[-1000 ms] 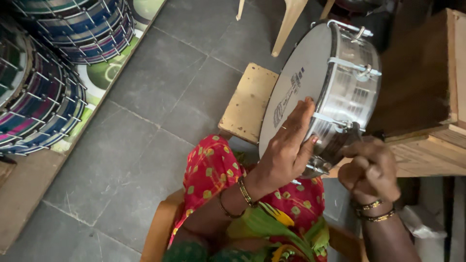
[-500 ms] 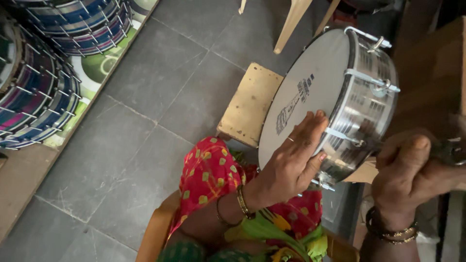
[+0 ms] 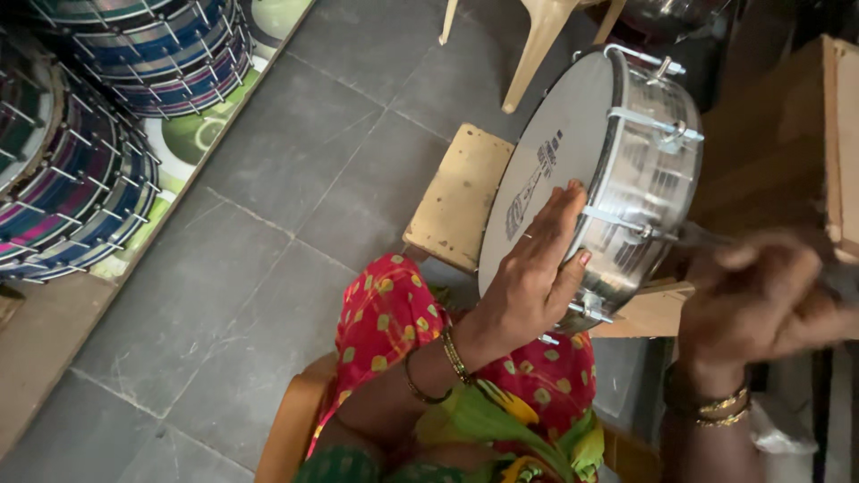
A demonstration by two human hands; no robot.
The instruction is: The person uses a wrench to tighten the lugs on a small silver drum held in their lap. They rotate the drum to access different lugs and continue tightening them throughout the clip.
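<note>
Two-handed, working on one silver drum [image 3: 586,170]: standing it on edge against the knee in red patterned cloth, beside a small wooden stool [image 3: 461,197], white skin facing left, shiny metal shell facing right. Pressing the left hand [image 3: 532,277] flat on the lower part of the skin, fingers spread and straight, thumb hooking over the rim onto the shell; grip open, bracing rather than clasping. Bringing the right hand [image 3: 761,304] up close beside the shell, near a metal tuning bracket [image 3: 667,134]; fingers curling in, but blurring too much to tell how tightly the grip is closing or whether anything slim is lying inside it. Judging the drum as light for its bulk, stiff in the shell, smooth and likely slippery on the metal, with the stretched skin being the part to spare from sharp pressure. Judging the rim and the brackets as the surest places for taking hold, palm on the skin only for steadying. Sitting over a grey tiled floor [image 3: 268,224], with stacks of striped drums [image 3: 134,54] well apart to the left and a wooden crate [image 3: 769,152] just behind the drum.
</note>
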